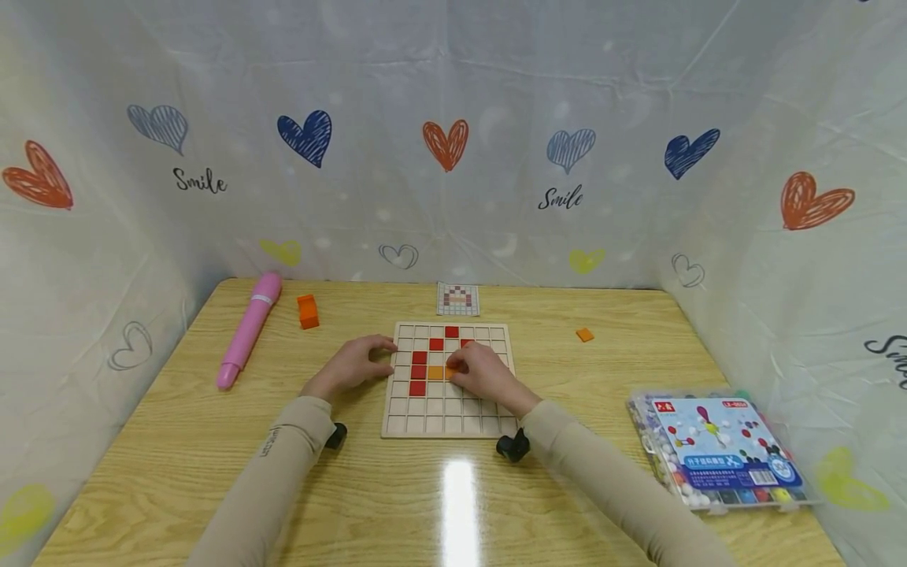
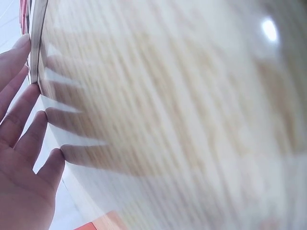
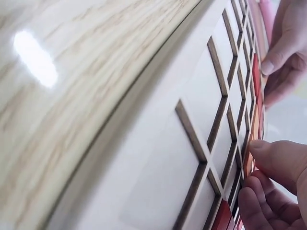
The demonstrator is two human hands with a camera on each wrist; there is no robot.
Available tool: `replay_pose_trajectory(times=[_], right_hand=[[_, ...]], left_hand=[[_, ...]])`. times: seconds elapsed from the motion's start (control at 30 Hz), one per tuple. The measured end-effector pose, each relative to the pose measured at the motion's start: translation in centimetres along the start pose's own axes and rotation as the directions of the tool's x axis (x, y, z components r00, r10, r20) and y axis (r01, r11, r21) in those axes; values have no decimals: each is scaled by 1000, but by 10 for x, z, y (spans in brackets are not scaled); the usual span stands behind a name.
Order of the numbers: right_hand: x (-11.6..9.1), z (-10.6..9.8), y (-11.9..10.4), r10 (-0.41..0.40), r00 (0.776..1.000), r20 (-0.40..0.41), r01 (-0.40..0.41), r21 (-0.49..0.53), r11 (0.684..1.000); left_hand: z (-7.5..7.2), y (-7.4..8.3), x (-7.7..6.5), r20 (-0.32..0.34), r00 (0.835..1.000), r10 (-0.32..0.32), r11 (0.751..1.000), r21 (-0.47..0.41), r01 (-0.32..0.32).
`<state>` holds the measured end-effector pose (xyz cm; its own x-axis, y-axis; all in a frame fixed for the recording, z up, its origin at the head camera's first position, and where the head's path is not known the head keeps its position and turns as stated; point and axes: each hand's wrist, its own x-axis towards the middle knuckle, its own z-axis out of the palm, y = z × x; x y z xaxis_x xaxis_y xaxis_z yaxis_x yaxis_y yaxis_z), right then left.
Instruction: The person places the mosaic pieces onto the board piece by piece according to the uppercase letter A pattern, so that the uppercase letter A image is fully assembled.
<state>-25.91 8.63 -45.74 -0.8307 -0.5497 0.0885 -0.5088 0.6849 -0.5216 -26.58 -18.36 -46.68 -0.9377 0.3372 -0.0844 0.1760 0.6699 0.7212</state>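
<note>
A pale wooden grid board (image 1: 453, 427) lies on the table, with several red square tiles (image 1: 419, 372) set in its cells. One orange tile (image 1: 435, 372) sits flat in a cell near the middle. Just to the right of it, my right hand (image 1: 489, 373) pinches another orange tile (image 1: 449, 373) between thumb and fingers, down at the grid; the right wrist view also shows this orange tile (image 3: 248, 163) by the thumb. My left hand (image 1: 357, 362) rests its extended fingers against the board's left edge. In the left wrist view the fingertips (image 2: 41, 117) line that edge.
Behind the board lies a small printed pattern card (image 1: 458, 300). A loose orange tile (image 1: 584, 335) is at the right, beyond a clear plastic case of coloured beads (image 1: 730, 449). At the left are an orange block (image 1: 308, 312) and a pink wand-shaped object (image 1: 248, 331).
</note>
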Motion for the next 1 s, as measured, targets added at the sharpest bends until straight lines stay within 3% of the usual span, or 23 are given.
replay_pose_trajectory(times=[0.13,0.3,0.47,0.63,0.8,1.0], right_hand=[[-6,-3,1,41,998,-39,-39,48,998],[-24,-11,8,148,983,-113,-128,163,978],[-48,-19,22,283,943,-176,-230,273,934],[-73,-29,43,374,904,-206,-299,319,899],[-95,-44,65,443,880,-172,-378,309,873],[-114,-60,89,547,819,-175,-495,268,827]], left_hand=[[0,1,0,1,1000,2,1000,0,-2],[0,1,0,1,1000,2,1000,5,-2],[1,0,1,-2,1000,3,1000,17,-3],[1,-2,1,-2,1000,17,1000,26,-16],[1,-2,0,-6,1000,13,1000,15,-13],[2,-2,0,-7,1000,16,1000,13,-16]])
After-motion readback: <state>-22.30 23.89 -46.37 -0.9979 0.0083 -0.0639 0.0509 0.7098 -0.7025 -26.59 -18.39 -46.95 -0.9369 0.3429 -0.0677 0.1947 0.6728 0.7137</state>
